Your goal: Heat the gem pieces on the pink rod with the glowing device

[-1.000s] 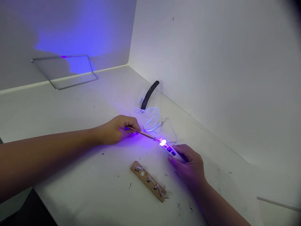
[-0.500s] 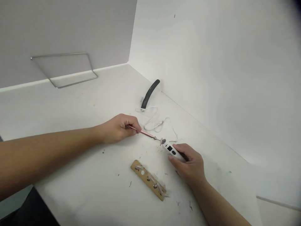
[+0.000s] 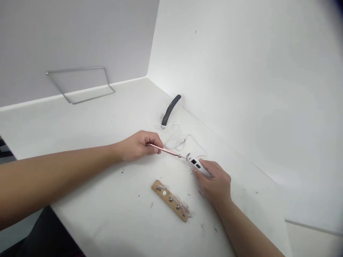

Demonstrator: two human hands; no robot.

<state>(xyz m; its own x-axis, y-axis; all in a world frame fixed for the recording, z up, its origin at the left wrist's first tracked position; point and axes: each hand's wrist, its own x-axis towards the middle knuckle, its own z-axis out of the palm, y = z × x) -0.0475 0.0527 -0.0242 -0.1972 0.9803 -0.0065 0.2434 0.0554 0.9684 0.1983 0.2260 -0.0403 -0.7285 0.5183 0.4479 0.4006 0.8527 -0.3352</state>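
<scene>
My left hand (image 3: 144, 145) pinches a slim pink metallic rod (image 3: 168, 151) with a thin metal tip that points to the right. My right hand (image 3: 215, 178) is wrapped round a white handheld electric device (image 3: 200, 167) with a small dark screen and a dark button. The device's round head meets the end of the rod's tip. A small pinkish piece there is mostly hidden, and I cannot tell whether it touches the head. Below the hands lies a tan wooden strip (image 3: 167, 197) with a white dot, metal studs and several translucent pale pieces on it.
A thin white cable (image 3: 177, 145) winds across the white table behind the device. A curved black bar (image 3: 170, 110) lies near the right wall. On the left, a bent metal wire frame (image 3: 92, 98) leans at the back wall. Dark specks and scraps dot the tabletop.
My head view has shifted a little. The device's head has turned at the rod's tip, and the pinkish piece shows less than before. Both hands keep their holds.
</scene>
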